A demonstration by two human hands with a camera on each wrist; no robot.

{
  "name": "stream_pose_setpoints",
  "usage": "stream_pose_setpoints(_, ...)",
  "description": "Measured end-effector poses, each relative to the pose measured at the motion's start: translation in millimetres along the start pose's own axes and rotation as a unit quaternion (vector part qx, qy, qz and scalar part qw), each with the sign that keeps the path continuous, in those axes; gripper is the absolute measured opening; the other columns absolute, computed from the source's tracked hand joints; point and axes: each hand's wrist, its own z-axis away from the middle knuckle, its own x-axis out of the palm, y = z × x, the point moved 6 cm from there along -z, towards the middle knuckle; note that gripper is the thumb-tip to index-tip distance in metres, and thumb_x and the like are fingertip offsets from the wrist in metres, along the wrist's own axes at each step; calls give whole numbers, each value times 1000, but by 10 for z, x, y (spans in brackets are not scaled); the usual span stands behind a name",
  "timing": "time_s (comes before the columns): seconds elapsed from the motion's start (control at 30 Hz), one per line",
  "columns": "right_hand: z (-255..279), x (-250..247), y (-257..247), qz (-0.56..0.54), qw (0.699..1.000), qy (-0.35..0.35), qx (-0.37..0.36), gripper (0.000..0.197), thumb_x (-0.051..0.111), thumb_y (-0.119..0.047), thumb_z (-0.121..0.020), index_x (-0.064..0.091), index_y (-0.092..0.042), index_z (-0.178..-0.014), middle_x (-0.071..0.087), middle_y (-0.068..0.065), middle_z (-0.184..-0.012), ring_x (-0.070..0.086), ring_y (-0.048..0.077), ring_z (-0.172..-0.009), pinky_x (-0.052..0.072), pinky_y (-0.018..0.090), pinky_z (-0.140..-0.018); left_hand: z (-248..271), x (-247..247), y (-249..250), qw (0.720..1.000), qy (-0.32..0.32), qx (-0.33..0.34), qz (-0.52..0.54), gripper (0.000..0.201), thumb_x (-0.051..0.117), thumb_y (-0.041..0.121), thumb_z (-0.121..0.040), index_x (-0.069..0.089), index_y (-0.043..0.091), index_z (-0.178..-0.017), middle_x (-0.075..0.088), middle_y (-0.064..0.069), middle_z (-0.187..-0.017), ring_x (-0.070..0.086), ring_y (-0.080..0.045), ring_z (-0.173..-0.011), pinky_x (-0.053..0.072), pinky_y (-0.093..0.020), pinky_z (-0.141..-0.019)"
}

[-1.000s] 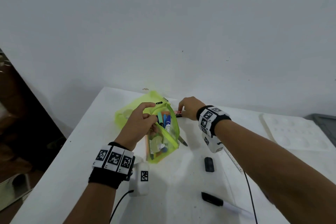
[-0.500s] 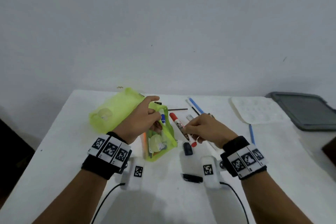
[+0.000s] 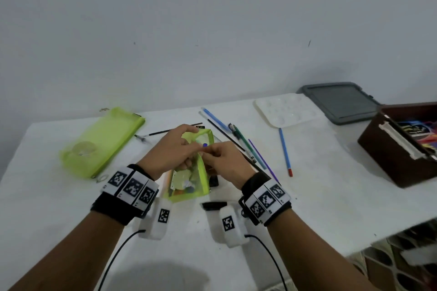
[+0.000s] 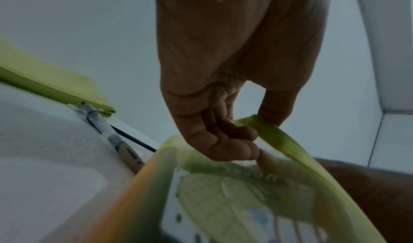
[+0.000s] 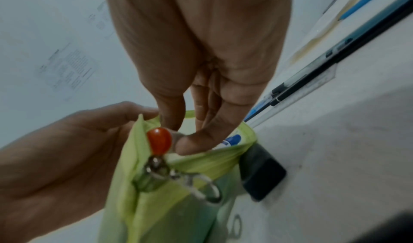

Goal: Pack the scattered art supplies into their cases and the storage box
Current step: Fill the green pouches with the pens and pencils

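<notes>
Between both hands, translucent lime pouch (image 3: 189,184) gapes open, stuffed.

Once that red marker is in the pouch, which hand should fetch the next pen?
Probably the right hand: the loose pens lie on its side of the table. The left hand grips the pouch rim, holding its mouth open.

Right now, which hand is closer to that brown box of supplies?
Right. The right hand works at the green pouch, on the side toward the brown box; the left hand holds the pouch's far side.
</notes>
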Motion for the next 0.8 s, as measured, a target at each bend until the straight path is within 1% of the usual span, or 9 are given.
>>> stream_pose_setpoints(0.1, -5, 17, 3, 63, 997, -14, -38, 19, 55, -9, -96, 71, -2, -104, 72, 23, -89, 71, 36, -81, 59, 49, -78, -6, 47, -27, 1000, -3, 3, -5, 32, 64, 25, -91, 53, 27, -121, 59, -8, -66, 59, -17, -55, 51, -33, -58)
stream_pose_setpoints(0.23, -16, -38, 104, 155, 987, 6, -31, 18, 61, -11, -89, 68, -14, -105, 68, 6, -81, 67, 23, -70, 60, 41, -72, -10, 87, -38, 1000, -5, 5, -3, 35, 67, 26, -90, 53, 26, -122, 61, -8, -67, 60, -17, -58, 51, -30, -56)
stream_pose_setpoints(0.3, -32, -44, 133, 164, 986, -6, -4, 9, 63, -13, -88, 66, -13, -96, 69, 12, -79, 69, 28, -67, 61, 43, -69, -22, 105, -43, 1000, -7, 7, -8, 37, 68, 27, -89, 52, 26, -123, 60, -6, -66, 59, -17, -58, 51, -29, -55)
stream_pose_setpoints(0.37, -38, -48, 130, 136, 990, -31, 28, 4, 61, -9, -91, 63, -6, -90, 70, 22, -78, 69, 30, -61, 62, 44, -64, -36, 119, -43, 1000, -8, 8, -18, 39, 69, 28, -88, 52, 27, -124, 59, -5, -66, 59, -16, -58, 50, -28, -54)
stream_pose_setpoints(0.47, -53, -51, 98, 112, 990, -69, 50, 16, 56, -6, -95, 63, 9, -95, 69, 30, -80, 67, 28, -57, 61, 38, -60, -51, 118, -59, 1000, -7, 8, -23, 44, 70, 30, -87, 48, 29, -125, 59, -6, -68, 59, -16, -57, 50, -29, -54)
stream_pose_setpoints(0.57, -28, 4, 76, 79, 990, -109, 48, 21, 50, 0, -97, 60, 19, -99, 66, 36, -91, 68, 31, -67, 62, 38, -66, -51, 97, -95, 999, 1, 12, -44, 46, 72, 35, -85, 47, 30, -124, 57, -4, -65, 58, -15, -56, 49, -30, -54)
stream_pose_setpoints(0.67, 47, 51, 108, 101, 982, -151, 49, 19, 47, 6, -96, 64, 9, -91, 66, 24, -77, 65, 20, -57, 59, 28, -58, -45, 88, -146, 996, 6, 21, -89, 39, 72, 37, -85, 54, 29, -118, 52, 3, -58, 54, -15, -54, 48, -32, -57)
stream_pose_setpoints(0.73, 107, 50, 124, 133, 975, -173, 47, 19, 45, 5, -95, 64, 3, -97, 63, 16, -70, 60, 17, -53, 53, 27, -54, -42, 86, -165, 992, 8, 29, -121, 34, 69, 36, -87, 59, 28, -119, 48, 10, -52, 49, -10, -50, 45, -32, -59)
stream_pose_setpoints(0.8, 152, 15, 125, 139, 971, -186, 54, 21, 44, 3, -96, 63, -2, -102, 60, 9, -67, 58, 15, -52, 51, 24, -52, -48, 99, -161, 987, 8, 39, -158, 32, 63, 31, -92, 61, 25, -123, 47, 10, -55, 47, -7, -50, 41, -26, -57)
